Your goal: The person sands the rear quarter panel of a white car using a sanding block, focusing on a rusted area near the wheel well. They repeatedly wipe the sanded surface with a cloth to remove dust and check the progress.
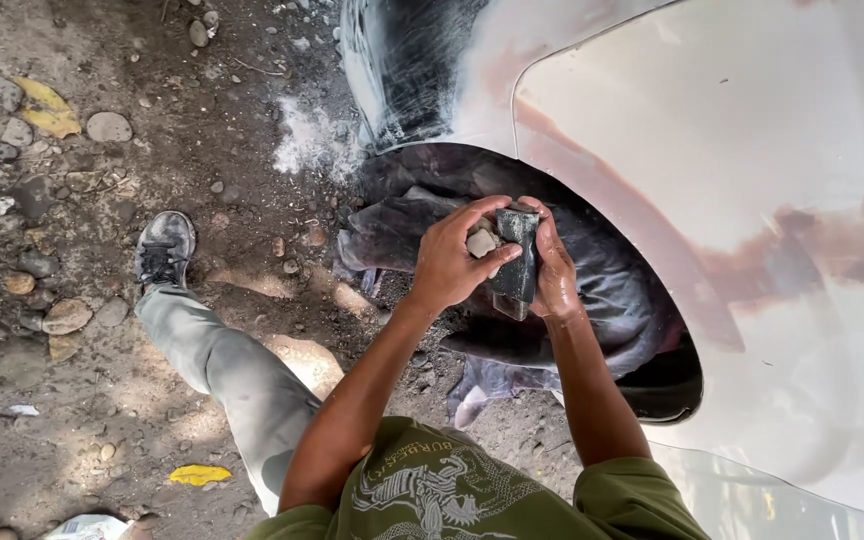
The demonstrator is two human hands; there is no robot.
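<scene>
Clearly, a dark sanding sheet is being held between both hands above the wheel arch of a pale car body. The left hand is curled almost closed, its fingertips pinching the top edge of the sheet, and a small pale block can be seen tucked just beside the sheet under those fingers. The right hand is cupped around the sheet's far side, its fingers bent and pressed against it.

The sheet is judged to be thin, light and limp: it is seen folded or wrapped, with a loose lower corner hanging free. A gritty face is likely, so little slipping would be expected, but the sheet could be creased or torn if pulled hard. It is best taken at the folded edges, with the block as a stiff backing. Whether the sheet is wet cannot be told.

Below, a dark cloth is draped in the wheel arch.
</scene>
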